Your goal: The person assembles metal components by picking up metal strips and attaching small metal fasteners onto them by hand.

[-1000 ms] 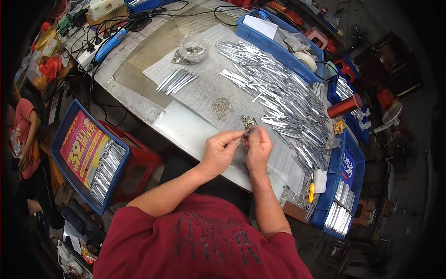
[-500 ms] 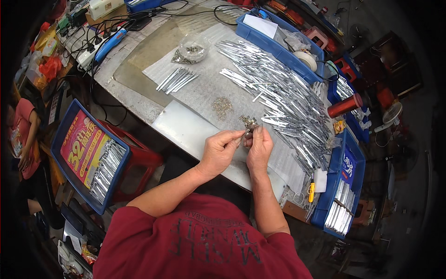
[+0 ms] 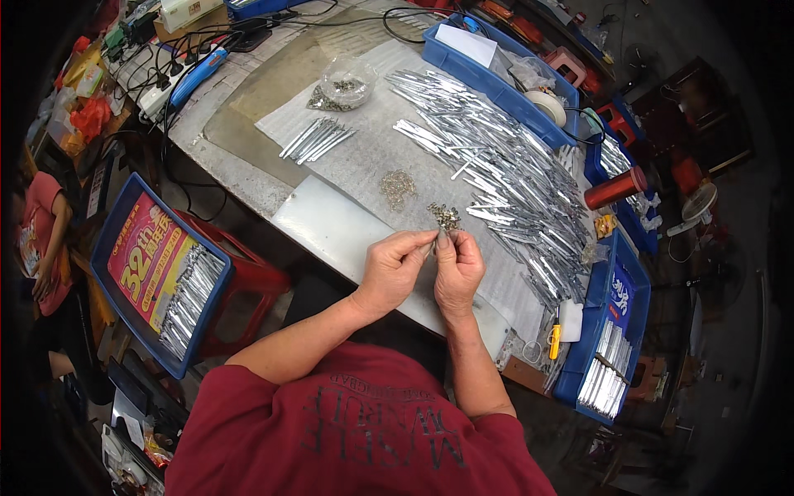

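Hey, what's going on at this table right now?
A person in a red shirt holds a thin metal strip between the left hand and right hand, above a small pile of tiny metal bits. A big heap of shiny strips covers the table beyond.

Silver metal strips (image 3: 504, 165) cover the grey table (image 3: 248, 178), flanked by blue bins (image 3: 616, 326) and a red stool (image 3: 248, 277).

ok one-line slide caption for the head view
Both hands, left hand and right hand, pinch a small metal part above a table strewn with silver strips.
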Action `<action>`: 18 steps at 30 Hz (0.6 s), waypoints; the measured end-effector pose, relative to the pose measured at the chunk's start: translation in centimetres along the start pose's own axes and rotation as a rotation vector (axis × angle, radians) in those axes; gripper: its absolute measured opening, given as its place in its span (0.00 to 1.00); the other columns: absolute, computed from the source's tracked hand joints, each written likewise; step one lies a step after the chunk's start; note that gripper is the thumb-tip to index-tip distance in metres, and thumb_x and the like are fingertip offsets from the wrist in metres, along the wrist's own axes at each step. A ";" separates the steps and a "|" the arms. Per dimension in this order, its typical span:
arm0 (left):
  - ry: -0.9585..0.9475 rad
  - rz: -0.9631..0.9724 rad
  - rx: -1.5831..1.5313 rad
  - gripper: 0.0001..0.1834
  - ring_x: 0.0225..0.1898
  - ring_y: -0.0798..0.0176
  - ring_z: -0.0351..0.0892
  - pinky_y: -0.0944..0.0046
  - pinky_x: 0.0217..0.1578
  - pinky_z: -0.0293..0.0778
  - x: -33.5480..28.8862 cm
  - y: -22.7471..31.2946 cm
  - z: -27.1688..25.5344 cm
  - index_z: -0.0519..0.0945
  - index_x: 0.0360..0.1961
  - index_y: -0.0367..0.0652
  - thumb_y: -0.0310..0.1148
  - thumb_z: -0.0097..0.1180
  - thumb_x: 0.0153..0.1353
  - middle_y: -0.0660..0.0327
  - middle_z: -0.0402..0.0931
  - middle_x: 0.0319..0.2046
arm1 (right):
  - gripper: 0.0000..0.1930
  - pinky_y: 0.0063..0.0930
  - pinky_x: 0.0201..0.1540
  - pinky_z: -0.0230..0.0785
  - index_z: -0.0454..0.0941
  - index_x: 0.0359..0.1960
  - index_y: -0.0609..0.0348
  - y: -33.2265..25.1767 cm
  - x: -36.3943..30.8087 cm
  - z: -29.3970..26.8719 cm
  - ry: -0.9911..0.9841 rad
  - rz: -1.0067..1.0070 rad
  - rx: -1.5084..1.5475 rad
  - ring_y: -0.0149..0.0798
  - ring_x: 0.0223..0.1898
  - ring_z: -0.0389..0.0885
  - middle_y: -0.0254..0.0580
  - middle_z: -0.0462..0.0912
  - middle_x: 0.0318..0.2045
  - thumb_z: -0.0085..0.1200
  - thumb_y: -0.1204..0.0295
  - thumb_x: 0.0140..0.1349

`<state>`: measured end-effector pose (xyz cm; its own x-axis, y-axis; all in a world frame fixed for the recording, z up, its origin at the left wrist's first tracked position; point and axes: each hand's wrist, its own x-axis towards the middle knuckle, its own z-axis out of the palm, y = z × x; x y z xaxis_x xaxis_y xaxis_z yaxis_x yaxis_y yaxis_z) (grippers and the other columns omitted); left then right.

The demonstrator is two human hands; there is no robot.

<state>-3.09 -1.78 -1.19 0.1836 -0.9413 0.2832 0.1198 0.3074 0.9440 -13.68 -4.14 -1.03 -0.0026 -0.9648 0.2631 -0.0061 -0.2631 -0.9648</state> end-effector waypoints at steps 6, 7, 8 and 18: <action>0.006 -0.008 -0.040 0.10 0.26 0.75 0.69 0.76 0.27 0.67 -0.1 -0.4 0.2 0.76 0.40 0.36 0.22 0.48 0.57 0.63 0.75 0.29 | 0.05 0.18 0.26 0.61 0.70 0.28 0.64 0.4 0.1 0.4 0.025 -0.099 -0.099 0.24 0.24 0.66 0.34 0.71 0.21 0.49 0.75 0.56; 0.014 0.011 -0.023 0.10 0.26 0.75 0.69 0.76 0.27 0.68 -0.1 -0.5 0.3 0.76 0.40 0.36 0.22 0.48 0.57 0.63 0.75 0.29 | 0.05 0.20 0.26 0.61 0.70 0.28 0.64 0.5 0.1 0.4 0.070 -0.205 -0.231 0.26 0.23 0.66 0.36 0.71 0.20 0.49 0.75 0.56; 0.013 0.010 -0.024 0.10 0.26 0.75 0.69 0.76 0.27 0.68 -0.1 -0.3 0.2 0.76 0.40 0.36 0.22 0.48 0.57 0.63 0.75 0.29 | 0.05 0.20 0.26 0.61 0.70 0.28 0.64 0.5 0.1 0.3 0.071 -0.205 -0.231 0.26 0.23 0.66 0.36 0.71 0.20 0.49 0.75 0.56; 0.017 0.161 0.139 0.10 0.24 0.71 0.69 0.73 0.24 0.66 -0.3 -0.5 0.4 0.76 0.38 0.34 0.20 0.48 0.54 0.60 0.73 0.24 | 0.05 0.25 0.26 0.62 0.68 0.27 0.65 0.2 -0.2 0.2 0.039 -0.153 -0.299 0.33 0.22 0.67 0.42 0.70 0.20 0.46 0.75 0.57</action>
<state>-3.60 -1.70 -1.70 0.2059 -0.8789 0.4302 -0.0483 0.4300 0.9016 -13.53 -4.05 -1.27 -0.0174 -0.9119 0.4101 -0.3020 -0.3863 -0.8716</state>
